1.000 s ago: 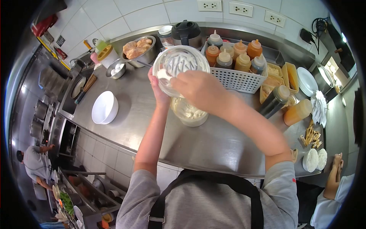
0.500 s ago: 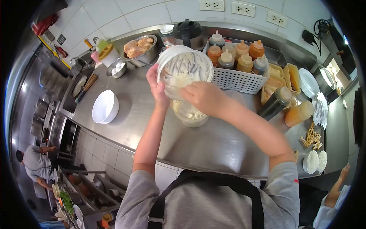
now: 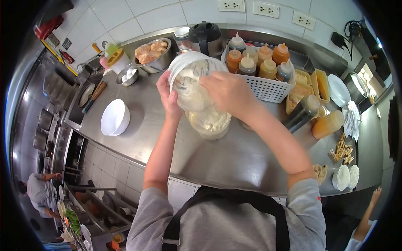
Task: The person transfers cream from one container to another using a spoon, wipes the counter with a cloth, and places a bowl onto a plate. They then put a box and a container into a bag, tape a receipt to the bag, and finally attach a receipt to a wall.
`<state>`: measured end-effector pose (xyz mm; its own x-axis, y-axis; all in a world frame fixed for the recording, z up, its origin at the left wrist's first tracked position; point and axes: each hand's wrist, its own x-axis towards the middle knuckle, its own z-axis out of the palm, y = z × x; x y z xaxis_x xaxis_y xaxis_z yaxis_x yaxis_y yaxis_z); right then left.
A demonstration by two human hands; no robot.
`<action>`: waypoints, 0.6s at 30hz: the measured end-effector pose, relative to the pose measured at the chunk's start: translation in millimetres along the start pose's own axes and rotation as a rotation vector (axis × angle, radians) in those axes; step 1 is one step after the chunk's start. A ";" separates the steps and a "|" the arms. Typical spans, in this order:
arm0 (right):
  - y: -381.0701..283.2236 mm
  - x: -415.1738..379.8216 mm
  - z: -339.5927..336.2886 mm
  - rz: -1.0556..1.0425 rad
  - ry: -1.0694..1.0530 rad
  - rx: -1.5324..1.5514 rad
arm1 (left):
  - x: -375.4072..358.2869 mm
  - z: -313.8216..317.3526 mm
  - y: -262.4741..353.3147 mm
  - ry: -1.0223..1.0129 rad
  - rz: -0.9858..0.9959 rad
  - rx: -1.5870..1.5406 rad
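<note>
My left hand (image 3: 169,96) grips the side of a translucent plastic tub (image 3: 179,65), which is tipped on its side with white, creamy smears (image 3: 190,81) on its inner wall. At the tub's mouth is my right hand (image 3: 230,92), slightly blurred, its fingers curled in toward the smeared wall. Whatever those fingers hold, if anything, cannot be made out. Directly below, a second round tub (image 3: 211,131) stands on the counter with a pale, thick cream (image 3: 213,119) in it. The tipped tub hides part of its rim.
A white bowl (image 3: 115,118) sits on the steel counter (image 3: 155,129) to the left. Behind it are a bowl of eggs (image 3: 127,76) and a pan of raw meat (image 3: 150,54). Squeeze bottles fill a perforated basket (image 3: 268,88). Another person (image 3: 42,190) works at far left.
The tipped tub has shifted slightly left and turned a little. My right hand has moved up and right along its mouth. The person at far left has moved down in view.
</note>
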<state>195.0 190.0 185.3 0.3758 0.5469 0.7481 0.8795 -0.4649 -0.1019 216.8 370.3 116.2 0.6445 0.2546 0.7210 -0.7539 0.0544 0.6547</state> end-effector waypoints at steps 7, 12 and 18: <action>7.5 -9.2 12.8 -0.012 -0.079 -0.006 | 3.7 1.6 0.1 0.012 -0.009 -0.011; 9.5 -5.0 7.7 0.031 0.012 -0.023 | 5.0 -0.9 -4.1 0.001 0.028 0.018; 5.5 2.4 -1.5 0.058 0.016 -0.011 | 5.1 3.3 0.8 -0.015 0.005 0.002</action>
<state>200.3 187.6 187.5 0.4215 0.5078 0.7513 0.8529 -0.5034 -0.1383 219.9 368.5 121.1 0.6425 0.2402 0.7276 -0.7569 0.0510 0.6515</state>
